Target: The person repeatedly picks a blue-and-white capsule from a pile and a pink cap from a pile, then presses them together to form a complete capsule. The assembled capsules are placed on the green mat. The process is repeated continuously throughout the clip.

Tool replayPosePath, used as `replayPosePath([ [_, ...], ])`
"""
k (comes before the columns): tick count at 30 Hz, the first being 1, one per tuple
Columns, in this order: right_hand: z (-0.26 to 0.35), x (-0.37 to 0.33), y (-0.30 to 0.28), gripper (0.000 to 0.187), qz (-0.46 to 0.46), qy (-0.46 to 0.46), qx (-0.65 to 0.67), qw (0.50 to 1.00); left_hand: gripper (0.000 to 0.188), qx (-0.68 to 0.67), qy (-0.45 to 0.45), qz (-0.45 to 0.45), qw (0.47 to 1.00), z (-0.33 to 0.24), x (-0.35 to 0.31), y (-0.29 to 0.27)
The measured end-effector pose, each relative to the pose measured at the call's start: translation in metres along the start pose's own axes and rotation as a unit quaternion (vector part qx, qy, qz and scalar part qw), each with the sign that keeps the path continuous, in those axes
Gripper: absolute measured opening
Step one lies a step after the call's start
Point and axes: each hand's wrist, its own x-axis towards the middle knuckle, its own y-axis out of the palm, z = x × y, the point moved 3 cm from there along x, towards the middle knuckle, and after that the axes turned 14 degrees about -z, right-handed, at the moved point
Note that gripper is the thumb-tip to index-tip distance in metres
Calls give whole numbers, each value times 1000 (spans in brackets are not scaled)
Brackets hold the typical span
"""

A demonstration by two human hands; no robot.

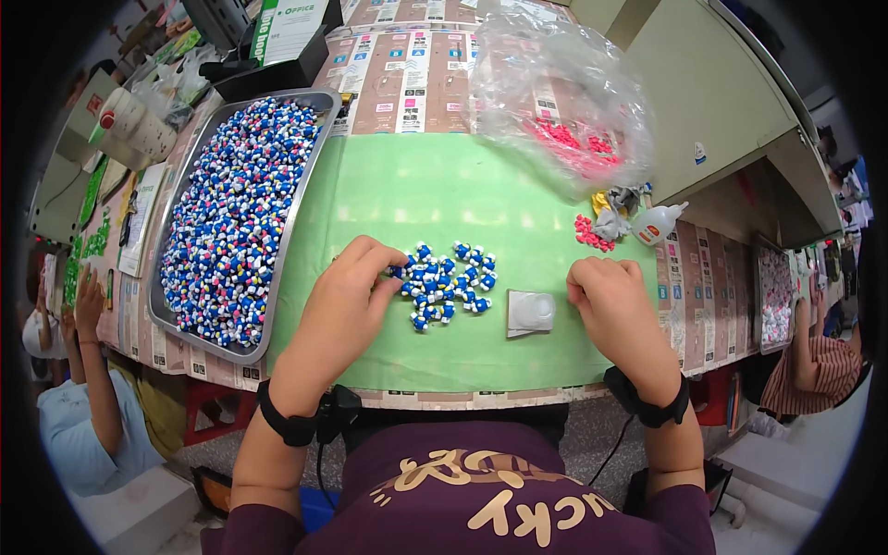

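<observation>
A loose cluster of small blue-and-white plastic figures [446,282] lies on the green mat [416,190] in front of me. My left hand [344,301] is at the cluster's left edge, thumb and forefinger closed around one of the figures. To the right, my right hand [615,301] hovers low over the mat with its fingers curled together. Whatever its fingertips may hold is hidden. Between the hands sits a small pad with a round translucent piece [532,311]. Just beyond my right hand lies a small pile of pink pieces [594,234].
A metal tray [268,338] heaped with similar figures stands at left. A white squeeze bottle [659,224] and crumpled cloth [610,222] lie at right. Behind them is a clear plastic bag [564,102] holding pink pieces. A cabinet [712,92] rises at far right. Other people sit at both sides.
</observation>
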Motion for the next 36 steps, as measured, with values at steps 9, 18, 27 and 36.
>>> replayPosePath([
  [9,-6,5,-12,18,4,182,259,949,22,-3,-10,-16,1000,0,-7,-1],
  [18,71,17,-31,29,-40,107,577,808,12,-538,-234,144,797,-60,-15,8],
  [27,79,17,-27,32,-86,42,556,826,12,-630,-240,177,717,-66,-17,21],
  [36,84,13,-37,32,-107,-26,483,869,10,-598,-172,139,770,-66,-13,14],
])
